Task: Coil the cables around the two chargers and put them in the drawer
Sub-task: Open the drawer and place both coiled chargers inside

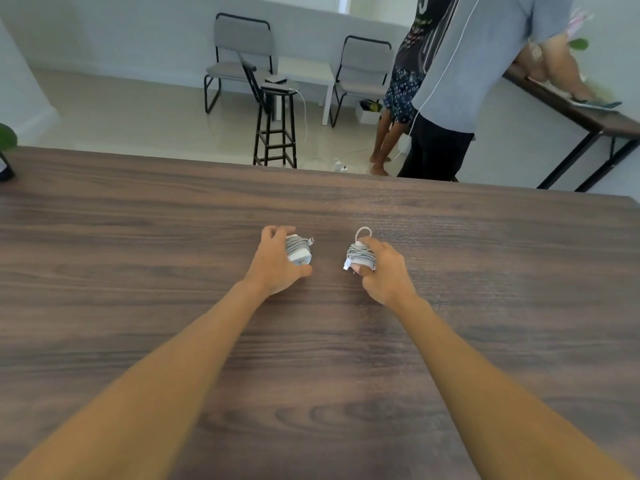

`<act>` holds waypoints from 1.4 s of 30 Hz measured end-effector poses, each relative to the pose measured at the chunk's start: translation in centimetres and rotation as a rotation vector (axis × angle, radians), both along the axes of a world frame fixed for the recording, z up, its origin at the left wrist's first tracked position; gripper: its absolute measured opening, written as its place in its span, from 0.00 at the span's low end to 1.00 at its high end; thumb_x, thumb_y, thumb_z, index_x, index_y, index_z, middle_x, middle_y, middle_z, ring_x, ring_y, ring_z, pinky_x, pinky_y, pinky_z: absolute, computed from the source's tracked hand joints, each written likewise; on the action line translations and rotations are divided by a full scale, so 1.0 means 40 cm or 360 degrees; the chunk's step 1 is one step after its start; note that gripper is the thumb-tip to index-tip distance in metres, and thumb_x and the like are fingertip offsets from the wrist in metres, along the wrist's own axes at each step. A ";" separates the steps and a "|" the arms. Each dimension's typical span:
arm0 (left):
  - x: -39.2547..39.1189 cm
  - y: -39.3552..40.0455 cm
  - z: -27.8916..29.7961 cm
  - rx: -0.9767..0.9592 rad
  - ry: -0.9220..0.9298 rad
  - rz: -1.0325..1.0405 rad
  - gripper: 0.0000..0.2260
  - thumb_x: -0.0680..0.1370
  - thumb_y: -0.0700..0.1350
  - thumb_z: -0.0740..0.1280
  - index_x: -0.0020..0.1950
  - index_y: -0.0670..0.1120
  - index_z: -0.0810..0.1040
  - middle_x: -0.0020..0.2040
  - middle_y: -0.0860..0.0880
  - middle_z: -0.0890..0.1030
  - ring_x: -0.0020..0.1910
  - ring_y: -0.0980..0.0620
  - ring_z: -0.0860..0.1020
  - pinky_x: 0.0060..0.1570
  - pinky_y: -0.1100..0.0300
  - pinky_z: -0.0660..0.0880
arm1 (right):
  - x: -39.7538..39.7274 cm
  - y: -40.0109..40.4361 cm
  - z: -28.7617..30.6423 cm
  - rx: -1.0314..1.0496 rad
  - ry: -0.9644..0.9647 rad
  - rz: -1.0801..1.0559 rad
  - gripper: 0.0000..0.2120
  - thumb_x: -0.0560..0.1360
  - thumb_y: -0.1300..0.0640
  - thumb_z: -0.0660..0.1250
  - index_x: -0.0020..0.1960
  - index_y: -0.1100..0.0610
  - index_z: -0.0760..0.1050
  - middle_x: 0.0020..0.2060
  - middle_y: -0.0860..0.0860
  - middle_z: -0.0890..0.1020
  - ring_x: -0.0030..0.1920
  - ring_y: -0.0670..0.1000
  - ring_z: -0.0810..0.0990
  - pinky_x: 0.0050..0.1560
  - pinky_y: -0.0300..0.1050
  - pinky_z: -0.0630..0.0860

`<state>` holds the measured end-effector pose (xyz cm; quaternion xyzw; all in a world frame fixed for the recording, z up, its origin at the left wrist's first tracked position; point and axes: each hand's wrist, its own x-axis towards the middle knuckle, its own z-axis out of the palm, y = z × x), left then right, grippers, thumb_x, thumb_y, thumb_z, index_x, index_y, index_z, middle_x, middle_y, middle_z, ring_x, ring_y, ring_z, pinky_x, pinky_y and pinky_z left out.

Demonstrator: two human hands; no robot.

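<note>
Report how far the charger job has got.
Done: both cables look coiled round their chargers. In hand: the left hand grips the left charger and the right hand grips the right charger, low over the wooden table. Left: putting both into the drawer, which is not in view.

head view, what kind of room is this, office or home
Probably an office or shared workroom: a long wood table, two plain grey chairs by the wall, and a side desk where other people stand.
</note>
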<state>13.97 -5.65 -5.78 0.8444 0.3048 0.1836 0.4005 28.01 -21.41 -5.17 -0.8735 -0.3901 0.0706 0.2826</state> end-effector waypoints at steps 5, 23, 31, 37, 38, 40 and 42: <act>-0.070 -0.128 0.000 -0.0010 0.0015 -0.0070 0.41 0.63 0.40 0.78 0.72 0.40 0.61 0.64 0.47 0.63 0.56 0.54 0.68 0.54 0.70 0.63 | -0.053 -0.110 0.021 0.0084 0.0011 0.0007 0.24 0.71 0.64 0.71 0.65 0.57 0.71 0.57 0.57 0.77 0.57 0.56 0.75 0.54 0.40 0.67; -0.548 -0.785 0.023 0.0185 -0.0146 -0.0081 0.39 0.62 0.42 0.79 0.70 0.44 0.65 0.66 0.53 0.63 0.57 0.59 0.67 0.50 0.84 0.62 | -0.502 -0.645 0.044 0.0303 0.0086 0.0298 0.23 0.71 0.66 0.69 0.66 0.59 0.70 0.58 0.57 0.77 0.56 0.56 0.76 0.54 0.36 0.65; -0.691 -0.879 -0.106 0.0124 0.0107 -0.0047 0.39 0.64 0.45 0.78 0.70 0.46 0.64 0.67 0.53 0.62 0.56 0.59 0.67 0.54 0.70 0.70 | -0.623 -0.795 -0.108 0.0134 0.0279 0.0288 0.23 0.71 0.67 0.70 0.65 0.60 0.70 0.59 0.57 0.76 0.57 0.57 0.75 0.57 0.42 0.68; -0.704 -0.857 -0.253 -0.0009 0.0230 -0.0085 0.38 0.62 0.41 0.78 0.70 0.44 0.66 0.67 0.51 0.64 0.55 0.57 0.69 0.53 0.71 0.65 | -0.638 -0.818 -0.270 0.0027 0.0392 0.0161 0.23 0.70 0.69 0.70 0.64 0.60 0.72 0.57 0.57 0.78 0.55 0.57 0.77 0.54 0.36 0.66; -0.703 -0.852 -0.288 -0.0035 0.0253 -0.0079 0.38 0.62 0.41 0.78 0.69 0.44 0.67 0.67 0.51 0.64 0.55 0.57 0.69 0.53 0.71 0.65 | -0.640 -0.818 -0.304 0.0023 0.0408 0.0142 0.23 0.70 0.69 0.70 0.63 0.60 0.72 0.57 0.58 0.78 0.55 0.57 0.77 0.54 0.36 0.66; -0.703 -0.844 -0.369 -0.0102 0.0290 -0.0078 0.38 0.62 0.39 0.78 0.69 0.44 0.67 0.66 0.52 0.64 0.55 0.57 0.69 0.54 0.70 0.65 | -0.641 -0.818 -0.385 -0.0006 0.0451 0.0120 0.23 0.69 0.69 0.71 0.63 0.60 0.73 0.57 0.57 0.78 0.55 0.56 0.78 0.54 0.34 0.66; -0.701 -0.837 -0.458 -0.0165 0.0316 -0.0093 0.38 0.61 0.37 0.77 0.69 0.44 0.67 0.64 0.55 0.63 0.56 0.57 0.70 0.54 0.72 0.64 | -0.634 -0.818 -0.475 -0.0011 0.0489 0.0101 0.23 0.70 0.69 0.71 0.63 0.60 0.73 0.57 0.57 0.79 0.54 0.56 0.78 0.53 0.32 0.65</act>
